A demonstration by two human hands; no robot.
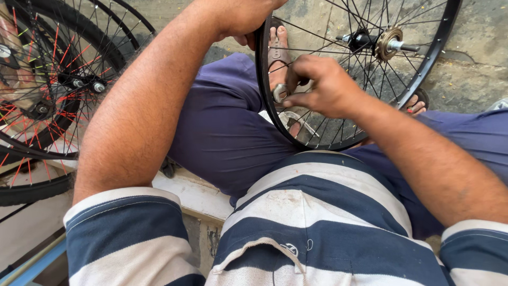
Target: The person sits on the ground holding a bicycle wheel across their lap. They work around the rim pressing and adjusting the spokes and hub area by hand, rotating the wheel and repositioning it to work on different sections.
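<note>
Rough grey concrete ground (476, 58), cracked and strewn with small yellowish debris, is shown across the upper right of the frame under bright daylight. A pale stone ledge (196, 193) with a worn, chipped edge is seen in the lower centre-left. Several stacked bicycle wheels (47, 90), fitted with black tyres and red and black spokes, are placed at the upper left. A light blue bar (37, 265) is cut off at the lower left corner.
</note>
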